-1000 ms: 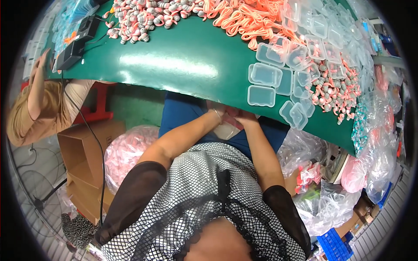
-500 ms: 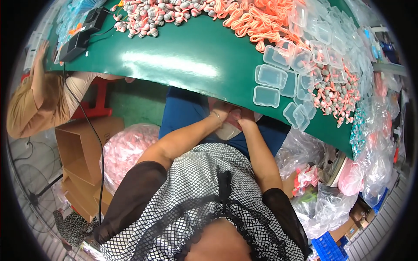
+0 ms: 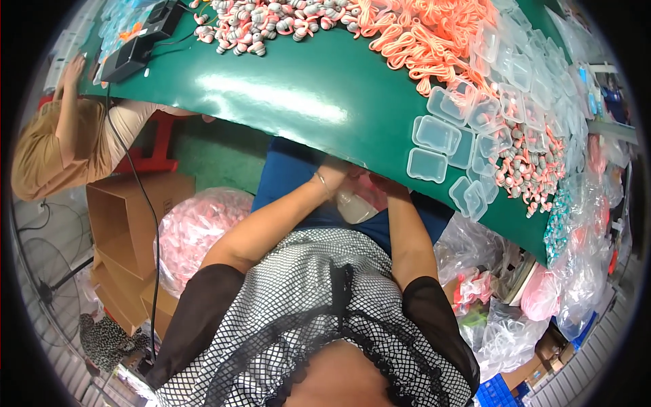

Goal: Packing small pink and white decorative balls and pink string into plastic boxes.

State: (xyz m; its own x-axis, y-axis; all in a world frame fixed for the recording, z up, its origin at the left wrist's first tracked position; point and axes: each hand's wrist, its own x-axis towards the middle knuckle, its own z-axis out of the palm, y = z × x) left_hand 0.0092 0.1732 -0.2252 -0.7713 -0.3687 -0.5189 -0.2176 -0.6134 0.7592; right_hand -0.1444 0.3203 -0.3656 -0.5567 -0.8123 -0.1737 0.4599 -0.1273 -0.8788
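Observation:
Both my hands are low at the near edge of the green table, above my lap. My left hand (image 3: pixel 333 171) reaches partly under the edge, its fingers mostly hidden. Close to it on the right, my right hand (image 3: pixel 388 184) is in shadow, and its fingers are hidden too. Between the two hands hangs a clear plastic bag (image 3: pixel 357 206) with something pinkish in its upper part. Both hands seem to touch the bag, but their grip on it does not show. Blue cloth (image 3: pixel 285 173) covers my lap beneath.
On the green table (image 3: pixel 285 74) lie grey-and-pink earbud-shaped pieces (image 3: pixel 271 20), orange cord bundles (image 3: pixel 434 47) and clear plastic boxes (image 3: pixel 427 165). A person (image 3: pixel 64 146) sits at the left. Below stand a cardboard box (image 3: pixel 122 224) and a bag of pink pieces (image 3: pixel 203 230). A black cable (image 3: pixel 150 217) hangs down.
The view has shifted slightly, so the table's contents appear further right. My hands stay together at the table edge, the right one now further under it. The bag remains between them.

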